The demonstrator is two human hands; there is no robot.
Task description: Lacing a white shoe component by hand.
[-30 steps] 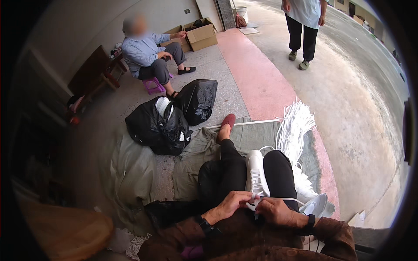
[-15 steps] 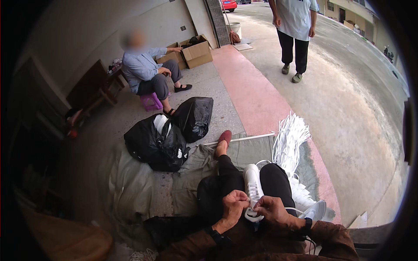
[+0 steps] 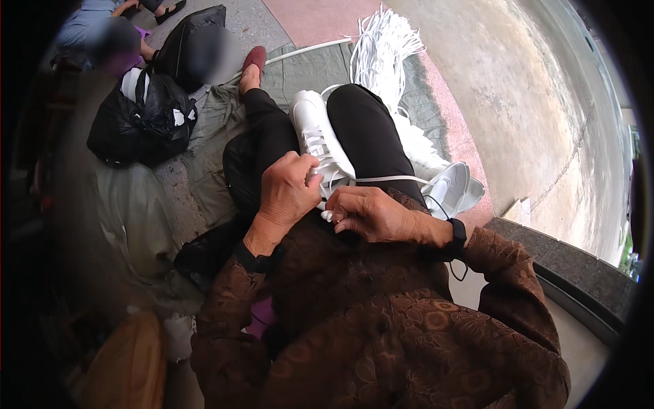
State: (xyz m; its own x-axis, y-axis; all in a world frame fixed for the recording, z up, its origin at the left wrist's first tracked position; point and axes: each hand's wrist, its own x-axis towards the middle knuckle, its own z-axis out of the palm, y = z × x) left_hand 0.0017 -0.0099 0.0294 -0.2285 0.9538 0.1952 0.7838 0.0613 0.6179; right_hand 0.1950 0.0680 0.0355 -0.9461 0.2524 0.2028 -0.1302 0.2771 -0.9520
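A white lace-up sneaker (image 3: 315, 126) rests between my thighs, toe pointing away from me. Its white shoelace (image 3: 392, 178) runs in part through the eyelets, and a loose length trails right across my thigh. My left hand (image 3: 287, 191) is closed at the upper eyelets, its fingertips pinching the lace. Close beside it, my right hand (image 3: 364, 210) is closed too, with a small white bit of lace showing at its fingertips. The fingers hide much of the shoe's ankle opening.
A thick bundle of white laces (image 3: 385, 51) lies beyond my right knee. Several white shoes (image 3: 449, 185) stand by my right thigh. Black plastic bags (image 3: 139, 123) sit on the left near a seated person (image 3: 88, 34). Grey-green cloth (image 3: 208, 143) covers the floor.
The view has tipped down, so shoe and bags appear higher and the standing person is out of sight. My hands stay close together at the shoe's upper eyelets.
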